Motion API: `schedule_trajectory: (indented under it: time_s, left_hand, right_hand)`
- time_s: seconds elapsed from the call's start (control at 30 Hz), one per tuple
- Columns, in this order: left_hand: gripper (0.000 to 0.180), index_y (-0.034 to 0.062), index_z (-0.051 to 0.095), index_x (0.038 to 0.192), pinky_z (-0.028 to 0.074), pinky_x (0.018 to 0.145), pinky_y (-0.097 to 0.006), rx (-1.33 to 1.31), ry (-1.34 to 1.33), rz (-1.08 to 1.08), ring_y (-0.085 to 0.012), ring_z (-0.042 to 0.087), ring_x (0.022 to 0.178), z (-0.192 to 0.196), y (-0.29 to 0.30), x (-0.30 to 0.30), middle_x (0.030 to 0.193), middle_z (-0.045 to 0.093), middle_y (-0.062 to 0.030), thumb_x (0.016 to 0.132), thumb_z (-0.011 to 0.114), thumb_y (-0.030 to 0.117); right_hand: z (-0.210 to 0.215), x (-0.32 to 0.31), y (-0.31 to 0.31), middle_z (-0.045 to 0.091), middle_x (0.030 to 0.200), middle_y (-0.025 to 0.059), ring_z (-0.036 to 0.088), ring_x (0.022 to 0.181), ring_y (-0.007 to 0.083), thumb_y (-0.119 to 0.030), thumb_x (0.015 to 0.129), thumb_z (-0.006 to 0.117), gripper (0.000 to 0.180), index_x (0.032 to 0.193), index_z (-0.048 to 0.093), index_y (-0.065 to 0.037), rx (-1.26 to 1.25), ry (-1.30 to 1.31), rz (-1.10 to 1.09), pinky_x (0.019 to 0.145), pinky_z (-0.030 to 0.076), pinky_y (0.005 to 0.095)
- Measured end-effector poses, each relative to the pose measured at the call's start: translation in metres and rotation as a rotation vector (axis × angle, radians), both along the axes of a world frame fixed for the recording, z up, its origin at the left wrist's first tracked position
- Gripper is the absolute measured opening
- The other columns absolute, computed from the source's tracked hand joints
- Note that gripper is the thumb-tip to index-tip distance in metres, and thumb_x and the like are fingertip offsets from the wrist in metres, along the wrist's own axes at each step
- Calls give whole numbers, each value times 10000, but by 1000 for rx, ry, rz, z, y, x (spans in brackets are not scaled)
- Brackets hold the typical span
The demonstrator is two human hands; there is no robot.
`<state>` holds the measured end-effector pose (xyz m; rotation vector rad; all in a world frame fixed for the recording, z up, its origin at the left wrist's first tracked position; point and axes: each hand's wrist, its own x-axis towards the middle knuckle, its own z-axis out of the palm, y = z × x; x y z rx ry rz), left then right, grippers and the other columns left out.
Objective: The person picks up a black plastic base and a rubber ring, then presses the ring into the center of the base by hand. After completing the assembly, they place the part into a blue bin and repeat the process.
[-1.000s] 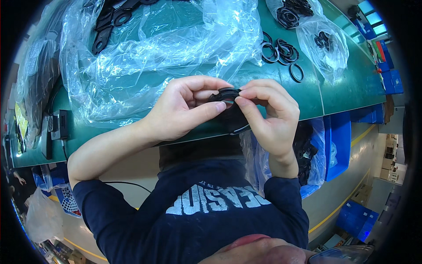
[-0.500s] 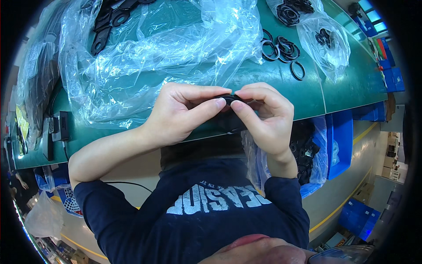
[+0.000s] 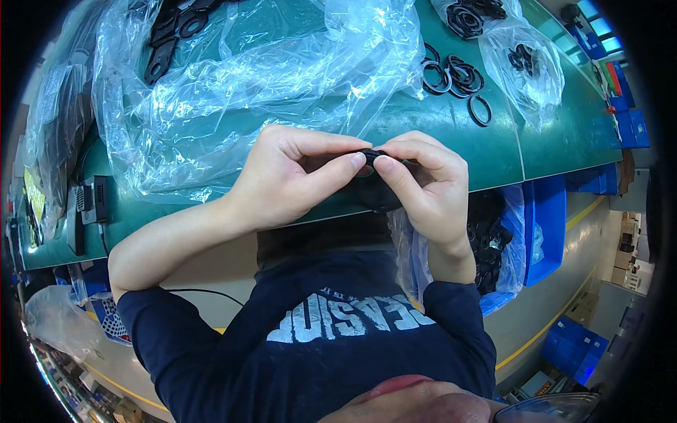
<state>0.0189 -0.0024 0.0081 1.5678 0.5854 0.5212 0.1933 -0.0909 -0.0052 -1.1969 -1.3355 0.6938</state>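
Between my two hands, just above the near edge of the green table, is a small black part (image 3: 372, 158) that is mostly covered by fingers; its full shape cannot be made out. My left hand (image 3: 293, 173) pinches its left side between thumb and forefinger. From the right, my right hand (image 3: 427, 176) grips it the same way, and the two thumbs almost meet. Farther off on the table, several black rings (image 3: 462, 76) lie in a loose pile, with a single black ring (image 3: 479, 111) apart from them.
Clear plastic sheeting (image 3: 268, 92) spreads over the table (image 3: 564, 144), with black arm-shaped parts (image 3: 163, 53) at its far left. A bag of small black parts (image 3: 522, 63) lies far right. Beside my right arm stand a lined bin of black parts (image 3: 490, 240) and a blue bin (image 3: 546, 233).
Both hands stay at nearly the same place. The fingers have shifted slightly on the black part, and the right thumb sits a little farther right.
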Motion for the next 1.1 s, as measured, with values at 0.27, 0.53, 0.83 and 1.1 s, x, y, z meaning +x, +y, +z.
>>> schedule_trajectory:
  time_s: [0.27, 0.53, 0.83, 1.1]
  left_hand:
    - [145, -33, 684, 893, 509, 617, -232, 357, 25, -6, -138, 662, 680, 1, 3, 0, 749, 689, -114, 816, 616, 68]
    - [134, -36, 687, 870, 509, 615, -233, 340, 37, 20, -134, 659, 673, -1, -2, 0, 738, 687, -108, 812, 617, 62]
    - [167, -49, 664, 946, 513, 630, -234, 134, 12, -1, -128, 653, 701, -4, 2, 4, 783, 686, -114, 830, 609, 59]
    - [120, -19, 692, 870, 500, 593, -229, 523, 20, 11, -155, 670, 655, -4, 2, 1, 737, 685, -118, 795, 629, 50]
  right_hand:
    - [5, -2, -1, 633, 739, 104, 613, 639, 143, 5, 760, 657, 71, 814, 641, 48, -31, -103, -5, 562, 465, 230]
    - [3, -5, -1, 629, 720, 93, 606, 641, 121, 7, 765, 649, 62, 805, 638, 54, -75, -39, 10, 564, 460, 218]
    - [-4, 3, 1, 627, 772, 75, 593, 669, 89, -25, 790, 650, 89, 843, 644, 47, -176, 126, 63, 572, 451, 198]
    - [-2, -4, 0, 621, 713, 99, 599, 631, 138, -2, 757, 655, 65, 787, 628, 49, -28, -149, -34, 558, 448, 235]
